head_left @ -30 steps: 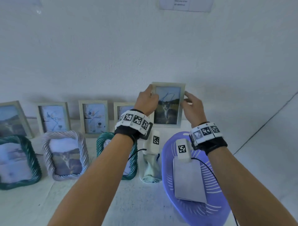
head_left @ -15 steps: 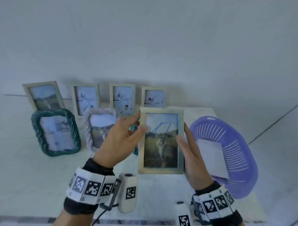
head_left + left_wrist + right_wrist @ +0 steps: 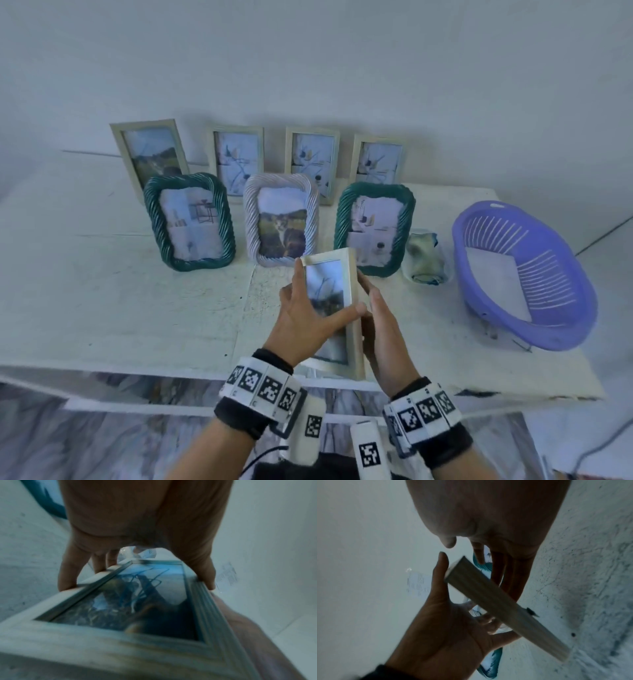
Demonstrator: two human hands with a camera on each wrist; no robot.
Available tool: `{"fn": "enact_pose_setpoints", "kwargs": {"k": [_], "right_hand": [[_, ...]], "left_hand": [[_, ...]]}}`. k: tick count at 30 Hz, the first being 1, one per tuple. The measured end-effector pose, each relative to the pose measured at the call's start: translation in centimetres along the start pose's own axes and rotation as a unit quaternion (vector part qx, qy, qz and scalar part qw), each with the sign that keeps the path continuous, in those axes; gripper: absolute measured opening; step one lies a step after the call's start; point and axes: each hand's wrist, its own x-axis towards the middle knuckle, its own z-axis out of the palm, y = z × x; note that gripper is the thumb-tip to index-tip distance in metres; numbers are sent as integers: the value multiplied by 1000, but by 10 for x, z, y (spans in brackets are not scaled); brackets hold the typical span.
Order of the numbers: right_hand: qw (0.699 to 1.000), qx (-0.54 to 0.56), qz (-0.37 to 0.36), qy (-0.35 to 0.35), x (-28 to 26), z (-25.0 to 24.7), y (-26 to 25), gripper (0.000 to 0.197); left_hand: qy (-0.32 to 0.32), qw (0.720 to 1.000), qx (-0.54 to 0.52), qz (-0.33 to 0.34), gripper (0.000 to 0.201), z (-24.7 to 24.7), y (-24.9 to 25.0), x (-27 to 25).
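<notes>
Lena: Since half a second ago the wooden frame (image 3: 327, 284) has swung from face-on to nearly edge-on, with its glass turned to the person's left. It has also dropped lower, over the near edge of the table (image 3: 137, 308).

Tom: How do the hands sit?

Lena: Nearest the camera, the left hand (image 3: 301, 322) pinches the frame. Its thumb lies across the glass to the right rail, and its fingers curl on the left rail up to the top corner. The right hand (image 3: 380, 329) keeps its fingers straight and together along the frame's back, thumb free. Whether they press is unclear.

Tom: What is hidden?

Lena: Palm and thumb cover the lower half of the photo. The left wrist view is blurred and shows only blue scribbled lines on the glass. The back panel is out of sight except for a small dark tab (image 3: 529, 612). Behind, the frame covers the lower left corner of a green rope frame (image 3: 342, 219). Beside that stand a white rope frame (image 3: 250, 222) with a cat photo and a second green rope frame (image 3: 152, 219). These overlap the four plain frames (image 3: 236, 129) along the wall. To the right lie a crumpled bundle (image 3: 424, 257) and a purple basket (image 3: 534, 329) holding a white sheet (image 3: 493, 277).

Tom: Any writing?

Lena: The wristbands (image 3: 263, 383) carry black-and-white square codes, no words. A printed sheet (image 3: 226, 574) on the wall is too small to read.
</notes>
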Motion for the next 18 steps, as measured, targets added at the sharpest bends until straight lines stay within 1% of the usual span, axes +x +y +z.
{"fn": "enact_pose_setpoints", "kwargs": {"k": [3, 6, 8, 10, 12, 14, 16, 18], "right_hand": [[995, 45, 88, 35, 0, 4, -2, 47], [989, 43, 138, 36, 3, 0, -3, 49], [989, 34, 137, 40, 6, -4, 0, 51], [991, 25, 116, 65, 7, -9, 4, 49], [992, -13, 83, 93, 5, -18, 7, 47], [989, -62, 63, 122, 2, -29, 8, 46], [986, -85, 60, 130, -2, -42, 8, 45], [980, -151, 46, 122, -3, -54, 8, 42]], "left_hand": [[-4, 995, -95, -2, 129, -1, -5, 4], [-54, 977, -208, 3, 122, -6, -11, 3], [-84, 962, -261, 7, 112, -7, -12, -1], [-91, 955, -281, 14, 91, -9, -13, -3], [-72, 954, -290, 22, 77, -13, -17, -1], [-32, 950, -309, 16, 67, -18, -27, 3], [0, 945, -328, -2, 56, -20, -39, 8], [18, 952, -306, -26, 39, -15, -49, 12]]}}
